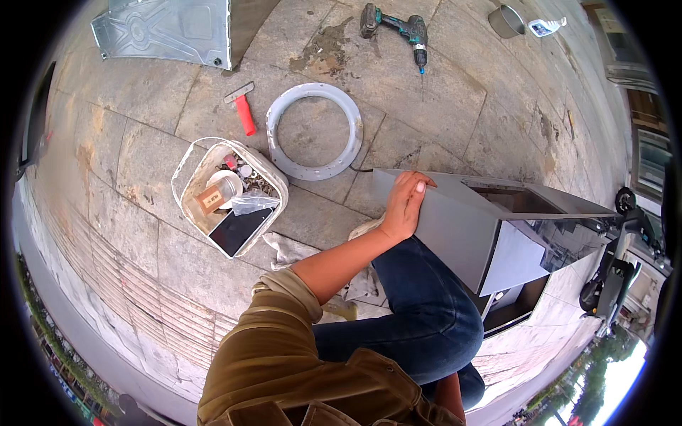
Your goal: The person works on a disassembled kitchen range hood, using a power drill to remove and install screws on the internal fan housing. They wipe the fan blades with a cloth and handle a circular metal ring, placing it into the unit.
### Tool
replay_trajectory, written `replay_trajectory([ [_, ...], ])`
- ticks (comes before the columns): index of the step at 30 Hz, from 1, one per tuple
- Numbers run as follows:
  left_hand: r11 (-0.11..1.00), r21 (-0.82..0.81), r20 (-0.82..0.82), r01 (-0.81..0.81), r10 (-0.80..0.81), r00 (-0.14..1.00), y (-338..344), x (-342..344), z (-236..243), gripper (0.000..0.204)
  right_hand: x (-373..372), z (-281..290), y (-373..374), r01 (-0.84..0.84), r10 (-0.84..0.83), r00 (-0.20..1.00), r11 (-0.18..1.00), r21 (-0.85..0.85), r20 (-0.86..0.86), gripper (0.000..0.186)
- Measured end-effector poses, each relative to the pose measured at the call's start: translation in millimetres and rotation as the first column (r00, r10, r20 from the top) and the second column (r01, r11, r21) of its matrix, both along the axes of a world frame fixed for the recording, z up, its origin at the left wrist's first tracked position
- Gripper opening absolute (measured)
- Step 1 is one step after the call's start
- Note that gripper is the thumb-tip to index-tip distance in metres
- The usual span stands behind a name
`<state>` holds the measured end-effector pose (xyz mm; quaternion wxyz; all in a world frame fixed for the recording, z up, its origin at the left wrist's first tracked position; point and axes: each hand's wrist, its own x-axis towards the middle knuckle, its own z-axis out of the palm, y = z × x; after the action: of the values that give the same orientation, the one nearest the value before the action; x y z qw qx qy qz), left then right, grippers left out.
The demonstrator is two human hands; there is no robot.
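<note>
Grey metal casing (455, 238) is touched at its edge by left fingers (416, 181), loosely rested, not clenched; right fingers hidden, state can't be told. Judged unfinished: openings (511, 200) exposed right of left fingers, ring (315, 172) unattached to their left.

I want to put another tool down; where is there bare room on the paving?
Widest: the paving right of the grey ring, below the drill and above the grey cabinet. Another patch lies left of the white bucket, below the silver panel. It is tight between bucket and ring, and at the pale rag.
</note>
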<state>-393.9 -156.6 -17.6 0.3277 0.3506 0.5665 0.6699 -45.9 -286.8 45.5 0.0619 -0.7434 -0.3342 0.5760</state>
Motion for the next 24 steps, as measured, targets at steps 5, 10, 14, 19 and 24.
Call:
replay_trajectory([
  [5, 1.000, 0.028, 0.018, -0.007, 0.007, 1.000, -10, 9, 1, 0.034, -1, -8, 5, 0.006, -0.007, 1.000, 1.000, 0.007, 0.017, 0.070],
  [10, 1.000, 0.003, 0.000, 0.003, -0.003, 1.000, -11, 6, -5, 0.041, 5, -27, 18, -0.023, 0.023, 0.999, 1.000, 0.006, 0.040, 0.071],
  [14, 0.999, -0.033, -0.112, -0.003, 0.000, 0.994, -27, 6, -13, 0.034, 16, -52, 9, -0.057, 0.058, 0.994, 0.998, -0.015, 0.097, 0.073],
  [19, 0.952, -0.275, -0.254, 0.135, -0.207, 0.945, -90, -8, -32, 0.037, 33, -95, -21, -0.177, 0.200, 0.948, 0.978, -0.110, 0.249, 0.075],
  [24, 0.849, -0.466, -0.220, 0.248, -0.383, 0.897, -148, -22, -30, 0.041, 27, -142, -36, -0.425, 0.531, 0.769, 0.841, -0.336, 0.356, 0.077],
])
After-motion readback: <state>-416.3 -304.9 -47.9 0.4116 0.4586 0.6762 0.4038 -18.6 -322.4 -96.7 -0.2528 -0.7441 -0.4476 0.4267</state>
